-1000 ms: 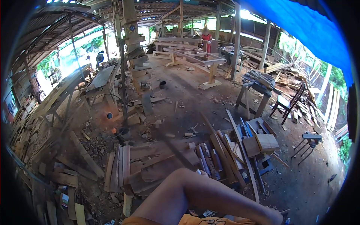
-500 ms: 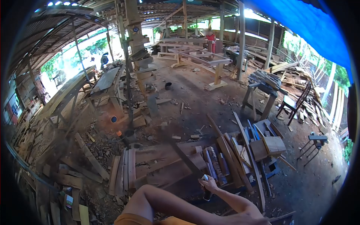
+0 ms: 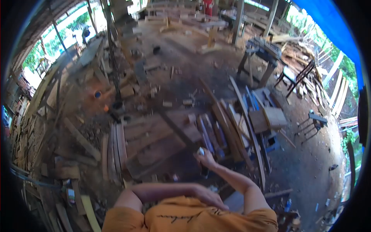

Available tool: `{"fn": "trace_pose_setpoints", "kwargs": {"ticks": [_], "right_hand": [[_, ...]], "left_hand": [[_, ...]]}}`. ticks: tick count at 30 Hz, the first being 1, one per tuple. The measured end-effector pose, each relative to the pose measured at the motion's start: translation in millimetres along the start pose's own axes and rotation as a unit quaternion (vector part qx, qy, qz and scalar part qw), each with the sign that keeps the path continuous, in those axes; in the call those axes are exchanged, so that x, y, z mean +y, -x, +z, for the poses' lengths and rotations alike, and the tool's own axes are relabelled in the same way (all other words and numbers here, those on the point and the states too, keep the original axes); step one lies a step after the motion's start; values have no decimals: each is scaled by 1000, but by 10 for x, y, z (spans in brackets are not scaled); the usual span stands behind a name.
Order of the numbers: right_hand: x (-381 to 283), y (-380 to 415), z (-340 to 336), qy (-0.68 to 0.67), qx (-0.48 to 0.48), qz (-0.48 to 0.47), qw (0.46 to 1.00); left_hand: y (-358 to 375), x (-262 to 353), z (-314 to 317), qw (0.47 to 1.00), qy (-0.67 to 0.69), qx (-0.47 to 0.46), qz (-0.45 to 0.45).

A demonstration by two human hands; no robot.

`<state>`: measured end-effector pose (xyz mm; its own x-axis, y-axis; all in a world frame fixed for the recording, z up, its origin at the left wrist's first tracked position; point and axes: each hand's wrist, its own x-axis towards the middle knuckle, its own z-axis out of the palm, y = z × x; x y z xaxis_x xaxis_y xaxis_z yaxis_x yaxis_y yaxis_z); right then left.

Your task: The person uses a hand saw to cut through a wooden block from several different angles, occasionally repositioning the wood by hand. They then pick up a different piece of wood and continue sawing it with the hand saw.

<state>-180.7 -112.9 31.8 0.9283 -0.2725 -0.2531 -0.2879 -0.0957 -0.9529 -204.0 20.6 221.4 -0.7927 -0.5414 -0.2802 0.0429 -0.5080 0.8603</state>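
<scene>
While the left hand (image 3: 210,195) lies in front of the orange shirt (image 3: 181,216), fingers unreadable from here, the right hand (image 3: 206,159) has its fingers round a pale-topped tool (image 3: 201,151). Dark strip (image 3: 176,128) just beyond them, possibly its blade. Judged stiff, light enough one-handed; best held where gripped.

Includes one left hand (image 3: 211,196), one right hand (image 3: 206,159), one chair (image 3: 290,74), one dark stool (image 3: 317,118), one blue tarp (image 3: 332,34), one person in red (image 3: 208,7), and planks (image 3: 121,147) too many for exact counting.
</scene>
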Motion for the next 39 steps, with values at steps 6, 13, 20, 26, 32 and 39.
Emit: {"fn": "trace_pose_setpoints", "kwargs": {"ticks": [6, 13, 20, 26, 32, 39], "right_hand": [[-75, 70, 66, 6, 14, 67, 998], [-90, 152, 232, -132, 28, 105, 985], [21, -207, 379, -302, 42, 59, 950], [-24, -389, 443, -298, 89, 85, 946], [287, -389, 448, -92, 101, 91, 986], [245, -211, 351, -63, 80, 104, 989]], "left_hand": [[558, -1010, -337, 941, -21, 337, 4], [999, -1523, -553, 799, 127, 587, 11], [829, -1821, -897, 738, 131, 659, 61], [486, -1815, -991, 711, 241, 647, 133], [415, -2069, -1159, 713, 326, 609, 124], [391, -2133, -1285, 713, 313, 608, 155]]}}
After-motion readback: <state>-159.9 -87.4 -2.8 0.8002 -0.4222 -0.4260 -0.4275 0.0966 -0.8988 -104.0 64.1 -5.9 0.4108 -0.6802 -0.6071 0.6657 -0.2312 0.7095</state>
